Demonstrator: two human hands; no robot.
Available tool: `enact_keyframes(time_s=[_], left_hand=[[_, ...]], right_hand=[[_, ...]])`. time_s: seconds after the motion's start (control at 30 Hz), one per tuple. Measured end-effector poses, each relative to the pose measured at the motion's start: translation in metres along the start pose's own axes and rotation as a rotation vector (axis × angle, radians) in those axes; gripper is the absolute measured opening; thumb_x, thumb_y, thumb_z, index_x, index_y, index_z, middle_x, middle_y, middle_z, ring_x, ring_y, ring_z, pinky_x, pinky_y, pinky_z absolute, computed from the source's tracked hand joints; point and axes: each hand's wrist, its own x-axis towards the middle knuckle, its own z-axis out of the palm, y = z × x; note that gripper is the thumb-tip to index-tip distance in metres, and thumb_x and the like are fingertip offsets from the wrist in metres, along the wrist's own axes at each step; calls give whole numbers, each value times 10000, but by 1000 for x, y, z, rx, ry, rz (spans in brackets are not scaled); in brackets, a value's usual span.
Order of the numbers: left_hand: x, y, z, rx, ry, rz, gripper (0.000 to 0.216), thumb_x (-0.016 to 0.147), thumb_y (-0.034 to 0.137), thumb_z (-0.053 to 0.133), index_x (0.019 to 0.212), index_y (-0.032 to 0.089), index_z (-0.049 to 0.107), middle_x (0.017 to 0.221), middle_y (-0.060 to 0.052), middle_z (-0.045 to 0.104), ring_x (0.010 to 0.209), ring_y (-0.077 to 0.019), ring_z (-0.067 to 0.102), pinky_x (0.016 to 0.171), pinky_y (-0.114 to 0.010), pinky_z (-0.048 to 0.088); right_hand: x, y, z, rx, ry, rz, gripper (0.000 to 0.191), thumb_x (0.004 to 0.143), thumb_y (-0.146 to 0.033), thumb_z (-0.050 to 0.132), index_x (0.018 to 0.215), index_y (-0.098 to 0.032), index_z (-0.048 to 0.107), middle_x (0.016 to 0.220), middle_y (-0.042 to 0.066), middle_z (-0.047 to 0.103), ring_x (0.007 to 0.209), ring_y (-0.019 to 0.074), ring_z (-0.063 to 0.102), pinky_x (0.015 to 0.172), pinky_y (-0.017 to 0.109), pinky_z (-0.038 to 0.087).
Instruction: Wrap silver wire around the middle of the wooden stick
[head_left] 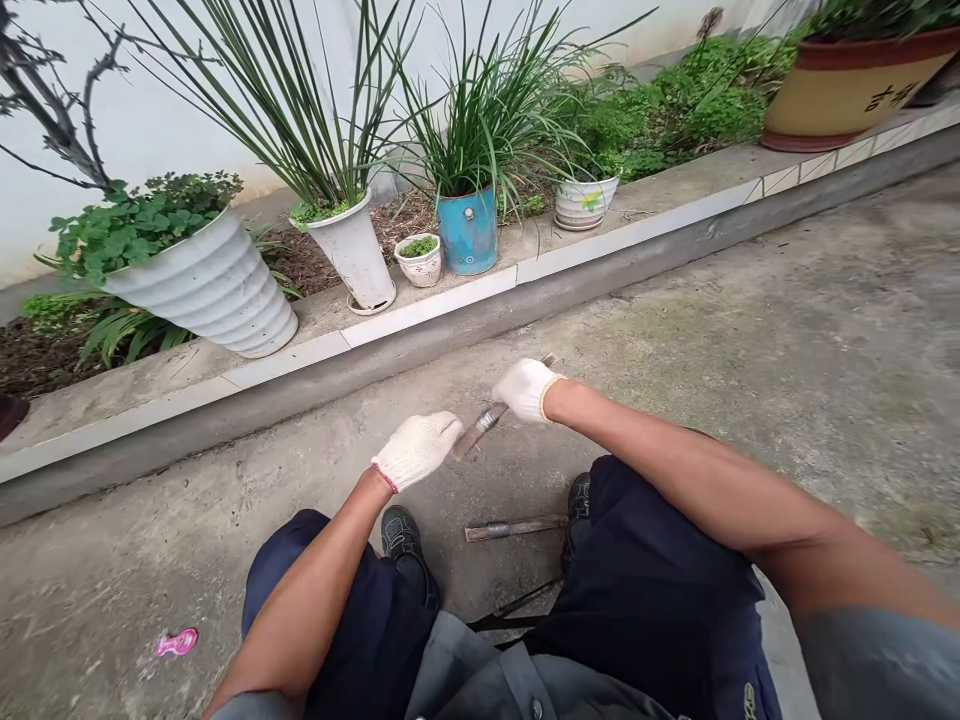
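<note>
Grey concrete ground (pixel 750 330), a tiled ledge (pixel 442 300) along its far edge. At the ledge's left end, a tilted white ribbed pot (pixel 217 290). Over the ground's near middle, white-gloved left hand (pixel 416 450) and right hand (pixel 525 388), each curled tight around one end of a slanted rusty flat metal bar (pixel 484 423), clear of the ground. Beneath it on the ground, a second rusty bar (pixel 516 527). Toward the near left corner, a small pink plastic piece (pixel 177 642).

Left hand (pixel 416 450), right hand (pixel 525 388): white knit gloves (pixel 429 438); left cuff edged red, right edged yellow. Forearms bare. Grey shirt (pixel 480 665), short sleeves, button (pixel 534 708) at hem. Dark navy trousers (pixel 652 590). Dark lace-up shoes (pixel 401 535).
</note>
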Motion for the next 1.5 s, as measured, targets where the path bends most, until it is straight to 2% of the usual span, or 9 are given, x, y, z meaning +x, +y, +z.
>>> enact_keyframes(time_s=[0.13,0.23,0.4,0.57,0.7,0.87,1.17,1.4,1.5], left_hand=[[2,-11,-1,-70,21,-47,399,1067,405,350,889,220,656,835,-34,704,752,-180,648,682,-262,406],[2,-15,2,-195,26,40,373,1044,435,405,846,214,631,819,-22,698,768,-181,645,715,-258,430],[0,-2,6,-486,70,-14,459,1068,430,323,846,195,649,761,-18,717,783,-186,663,795,-275,469],[-4,16,10,-458,-29,-33,435,1057,367,336,801,208,650,764,11,723,753,-168,650,775,-268,452],[-6,17,15,-387,-106,11,379,1044,352,363,897,209,682,757,19,707,710,-160,642,693,-256,435],[-3,8,10,-153,-42,17,369,1050,354,366,941,214,690,819,-17,702,743,-184,640,690,-270,411],[0,-17,9,-196,65,70,300,1019,383,466,906,208,682,916,-34,710,840,-194,650,759,-264,445],[-3,1,8,-427,71,-48,514,1072,418,302,722,204,612,737,-15,689,748,-176,642,811,-278,465],[-6,10,8,-435,17,-57,476,1070,409,311,762,216,618,756,3,704,761,-174,647,783,-270,455]], right_hand=[[-13,-1,3,153,-23,-281,220,772,-162,639,954,-222,747,846,50,739,728,187,646,667,285,393],[-21,2,-2,379,60,-328,142,818,-291,620,902,-223,712,744,-13,676,624,134,546,605,261,336],[-17,6,-10,630,280,-166,251,843,-421,614,958,-207,677,768,-21,663,668,128,556,591,232,321],[-2,12,-9,511,432,118,277,926,-437,564,1052,-221,684,959,63,746,817,188,652,663,246,380],[7,10,-10,232,234,235,247,869,-200,632,1096,-173,725,1008,172,758,904,270,715,761,322,463],[4,0,-4,52,-82,72,326,757,-79,678,1063,-149,764,1029,189,762,986,314,721,811,377,484],[-16,12,3,434,6,-349,123,760,-300,635,853,-227,670,686,-36,614,597,133,517,576,261,319],[-16,10,-12,807,277,-119,294,797,-464,659,924,-200,650,739,-31,649,646,121,531,577,230,316],[-10,14,-15,743,375,89,302,870,-438,606,1044,-201,674,860,28,730,724,161,609,621,242,374]])
